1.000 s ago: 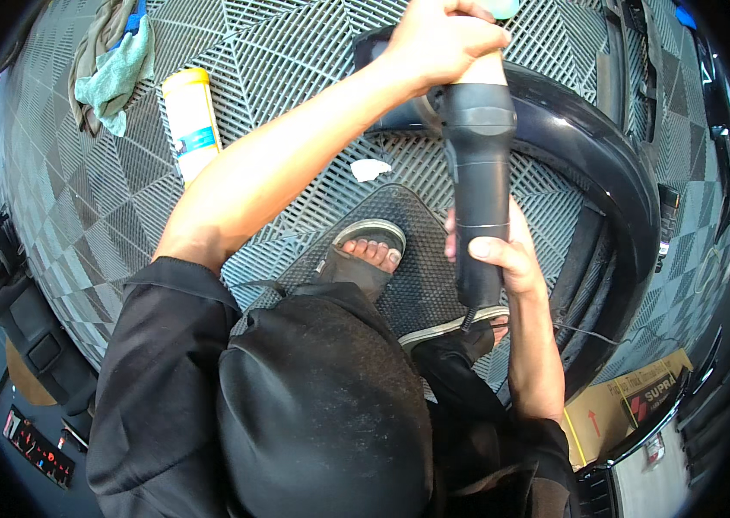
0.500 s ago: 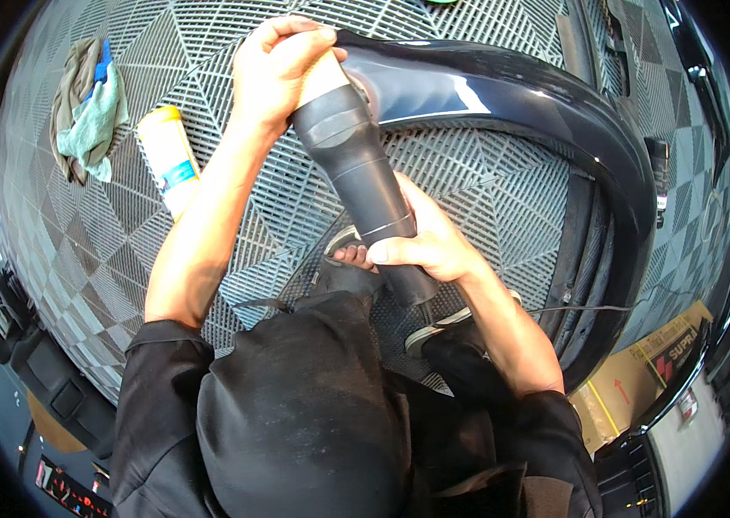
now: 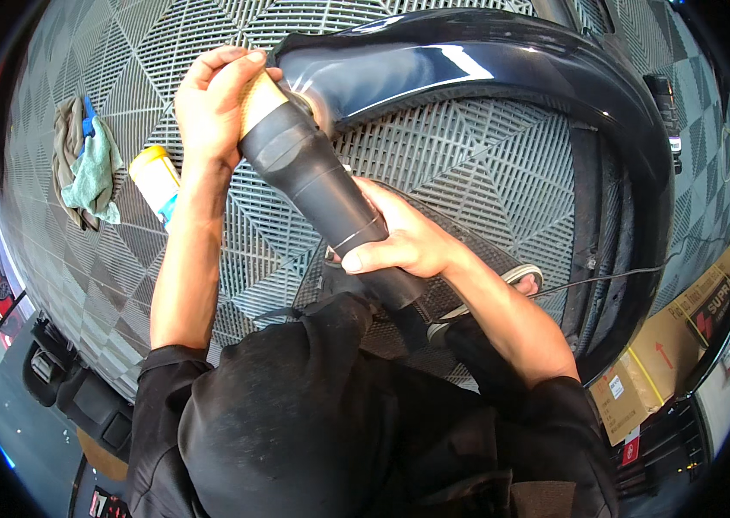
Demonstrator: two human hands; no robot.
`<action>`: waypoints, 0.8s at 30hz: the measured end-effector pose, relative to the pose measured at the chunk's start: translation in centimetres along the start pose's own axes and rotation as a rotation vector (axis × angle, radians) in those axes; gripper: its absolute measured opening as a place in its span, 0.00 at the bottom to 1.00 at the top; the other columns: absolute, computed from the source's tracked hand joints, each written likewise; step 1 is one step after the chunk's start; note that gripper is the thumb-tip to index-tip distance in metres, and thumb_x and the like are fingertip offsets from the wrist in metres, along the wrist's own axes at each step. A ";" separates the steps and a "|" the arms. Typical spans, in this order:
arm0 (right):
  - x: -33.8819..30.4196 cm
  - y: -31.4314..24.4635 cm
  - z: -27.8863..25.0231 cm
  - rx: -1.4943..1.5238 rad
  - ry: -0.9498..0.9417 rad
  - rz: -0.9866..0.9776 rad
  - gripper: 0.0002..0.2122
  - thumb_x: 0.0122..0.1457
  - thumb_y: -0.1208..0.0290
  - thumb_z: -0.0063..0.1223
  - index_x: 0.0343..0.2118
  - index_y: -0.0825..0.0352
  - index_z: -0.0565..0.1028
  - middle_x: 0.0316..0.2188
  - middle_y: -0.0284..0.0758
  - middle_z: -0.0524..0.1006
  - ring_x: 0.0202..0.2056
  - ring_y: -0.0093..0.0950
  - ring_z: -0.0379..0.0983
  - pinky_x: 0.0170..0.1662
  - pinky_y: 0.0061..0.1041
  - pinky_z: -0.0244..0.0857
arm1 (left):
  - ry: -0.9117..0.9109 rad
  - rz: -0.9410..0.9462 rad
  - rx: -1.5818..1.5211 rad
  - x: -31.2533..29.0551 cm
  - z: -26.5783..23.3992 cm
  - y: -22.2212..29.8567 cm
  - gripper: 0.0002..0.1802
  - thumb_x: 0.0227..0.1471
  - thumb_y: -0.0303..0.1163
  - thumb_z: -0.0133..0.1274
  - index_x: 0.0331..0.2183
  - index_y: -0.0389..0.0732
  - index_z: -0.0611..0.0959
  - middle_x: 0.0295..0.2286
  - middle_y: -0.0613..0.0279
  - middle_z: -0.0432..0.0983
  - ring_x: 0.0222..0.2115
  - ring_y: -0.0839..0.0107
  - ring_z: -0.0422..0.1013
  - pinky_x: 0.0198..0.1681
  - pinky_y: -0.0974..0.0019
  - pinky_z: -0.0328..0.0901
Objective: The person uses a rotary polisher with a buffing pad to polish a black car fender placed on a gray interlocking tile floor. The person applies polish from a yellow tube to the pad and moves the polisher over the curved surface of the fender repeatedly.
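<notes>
Both my hands hold a polisher (image 3: pixel 317 186) with a long black body and a yellow head. My left hand (image 3: pixel 214 108) is closed over the yellow head at its far end. Lower down, my right hand (image 3: pixel 404 237) wraps round the black body, thumb on top. The pad side of the head lies against the left end of a glossy dark blue car fender (image 3: pixel 382 82); most of the pad is hidden behind the tool. The fender arches to the right and curves back toward me on the floor.
Left of my left arm lie a white bottle with a yellow cap (image 3: pixel 154 177) and crumpled green and brown towels (image 3: pixel 93 164). A thin cord (image 3: pixel 615 274) runs right, across the fender. Cardboard boxes (image 3: pixel 641 375) sit lower right; a black container (image 3: pixel 662 108) lies beyond the fender.
My hands and the polisher have shifted left and slightly nearer, toward the fender's left end, and the tool leans more. The view has shifted somewhat too. Both grips are kept.
</notes>
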State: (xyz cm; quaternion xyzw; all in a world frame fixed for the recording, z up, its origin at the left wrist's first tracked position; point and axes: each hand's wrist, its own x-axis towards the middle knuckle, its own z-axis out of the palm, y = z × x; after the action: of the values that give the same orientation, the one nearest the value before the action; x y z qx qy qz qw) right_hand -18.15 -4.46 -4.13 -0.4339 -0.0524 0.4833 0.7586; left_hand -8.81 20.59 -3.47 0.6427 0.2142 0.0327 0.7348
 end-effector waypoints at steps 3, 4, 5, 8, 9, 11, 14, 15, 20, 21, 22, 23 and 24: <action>0.1 0.2 0.0 -0.030 -0.010 -0.002 0.44 0.47 0.63 0.74 0.65 0.71 0.61 0.46 0.33 0.72 0.48 0.22 0.69 0.54 0.26 0.65 | 0.001 -0.024 -0.014 -0.2 -0.6 0.1 0.12 0.53 0.24 0.65 0.38 0.33 0.79 0.32 0.53 0.82 0.31 0.63 0.82 0.33 0.62 0.78; 0.1 0.3 0.1 -0.023 -0.013 0.001 0.44 0.47 0.63 0.73 0.66 0.71 0.61 0.47 0.33 0.72 0.48 0.23 0.69 0.54 0.27 0.65 | 0.011 -0.037 -0.026 -0.3 -0.7 0.1 0.11 0.53 0.24 0.64 0.38 0.34 0.79 0.32 0.53 0.82 0.31 0.63 0.82 0.33 0.63 0.78; 0.0 0.3 0.1 -0.014 -0.017 -0.004 0.45 0.47 0.63 0.73 0.66 0.71 0.61 0.48 0.34 0.72 0.49 0.23 0.69 0.54 0.27 0.65 | 0.021 -0.033 -0.003 -0.4 -0.8 0.2 0.10 0.54 0.23 0.64 0.38 0.34 0.79 0.32 0.54 0.82 0.30 0.63 0.82 0.33 0.63 0.78; -0.2 -0.1 0.3 -0.032 -0.005 -0.025 0.45 0.48 0.64 0.73 0.67 0.72 0.60 0.50 0.35 0.72 0.50 0.24 0.69 0.55 0.28 0.65 | 0.027 -0.047 -0.030 -0.5 -0.5 0.2 0.11 0.54 0.23 0.64 0.38 0.34 0.80 0.32 0.54 0.82 0.30 0.63 0.82 0.33 0.63 0.78; -0.3 -0.3 0.3 -0.052 0.010 -0.017 0.45 0.48 0.64 0.73 0.67 0.72 0.59 0.50 0.35 0.72 0.50 0.24 0.68 0.56 0.28 0.64 | 0.006 -0.043 -0.022 -0.4 -0.3 0.2 0.11 0.54 0.24 0.64 0.38 0.34 0.80 0.32 0.54 0.82 0.31 0.63 0.82 0.33 0.63 0.78; -0.8 -0.7 0.6 -0.011 0.045 -0.059 0.44 0.48 0.64 0.72 0.67 0.72 0.60 0.50 0.34 0.72 0.50 0.24 0.68 0.56 0.28 0.65 | -0.036 -0.033 -0.008 0.1 0.4 0.2 0.11 0.54 0.24 0.64 0.38 0.34 0.80 0.33 0.54 0.82 0.31 0.62 0.82 0.34 0.63 0.78; -1.1 -1.7 0.7 0.016 0.087 -0.064 0.42 0.49 0.65 0.71 0.66 0.73 0.60 0.46 0.34 0.73 0.47 0.23 0.71 0.52 0.27 0.68 | -0.066 -0.056 0.017 1.2 1.5 0.1 0.11 0.53 0.24 0.64 0.38 0.34 0.80 0.33 0.54 0.82 0.31 0.62 0.82 0.35 0.62 0.78; -1.2 -2.1 0.7 0.020 0.098 -0.063 0.42 0.50 0.65 0.71 0.65 0.73 0.61 0.45 0.34 0.74 0.45 0.23 0.72 0.50 0.27 0.69 | -0.070 -0.074 -0.022 1.6 1.9 0.0 0.11 0.53 0.24 0.64 0.38 0.34 0.80 0.33 0.54 0.82 0.31 0.62 0.82 0.36 0.62 0.78; -0.9 -3.2 -0.3 0.166 0.056 0.009 0.42 0.50 0.66 0.71 0.65 0.73 0.60 0.44 0.34 0.73 0.44 0.23 0.72 0.50 0.26 0.70 | -0.146 -0.058 -0.031 3.4 3.5 0.1 0.09 0.54 0.24 0.63 0.37 0.33 0.81 0.33 0.53 0.83 0.31 0.62 0.82 0.36 0.63 0.78; -0.9 -3.3 -0.4 0.187 0.056 0.010 0.41 0.50 0.66 0.71 0.65 0.73 0.60 0.43 0.33 0.73 0.43 0.23 0.73 0.49 0.26 0.70 | -0.150 -0.063 -0.024 3.7 3.7 0.2 0.08 0.54 0.24 0.63 0.36 0.33 0.81 0.33 0.53 0.83 0.32 0.62 0.82 0.36 0.63 0.78; -0.9 -3.2 -0.5 0.181 0.071 -0.003 0.41 0.50 0.66 0.71 0.65 0.73 0.60 0.43 0.34 0.73 0.43 0.23 0.73 0.48 0.26 0.70 | -0.153 -0.068 -0.017 3.8 4.0 0.4 0.08 0.54 0.24 0.63 0.36 0.33 0.81 0.32 0.52 0.83 0.32 0.62 0.82 0.36 0.63 0.78; -0.8 -3.2 -0.5 0.174 0.084 -0.016 0.41 0.50 0.67 0.71 0.65 0.73 0.60 0.43 0.34 0.73 0.43 0.23 0.73 0.48 0.26 0.70 | -0.135 -0.074 -0.008 3.9 4.3 0.5 0.07 0.55 0.25 0.62 0.35 0.33 0.81 0.32 0.52 0.83 0.31 0.62 0.82 0.36 0.63 0.78; -0.8 -3.2 -0.6 0.158 0.102 -0.016 0.41 0.50 0.67 0.71 0.64 0.73 0.60 0.43 0.34 0.73 0.43 0.23 0.73 0.47 0.25 0.71 | -0.155 -0.075 -0.004 3.8 4.7 0.6 0.07 0.55 0.25 0.62 0.35 0.34 0.81 0.32 0.52 0.83 0.31 0.62 0.82 0.36 0.63 0.78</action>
State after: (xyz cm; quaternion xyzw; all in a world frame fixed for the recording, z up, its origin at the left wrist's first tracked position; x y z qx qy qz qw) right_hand -16.11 -5.95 -1.99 -0.3963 0.0210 0.4574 0.7958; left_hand -3.54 17.56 -3.53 0.6333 0.1806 -0.0443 0.7512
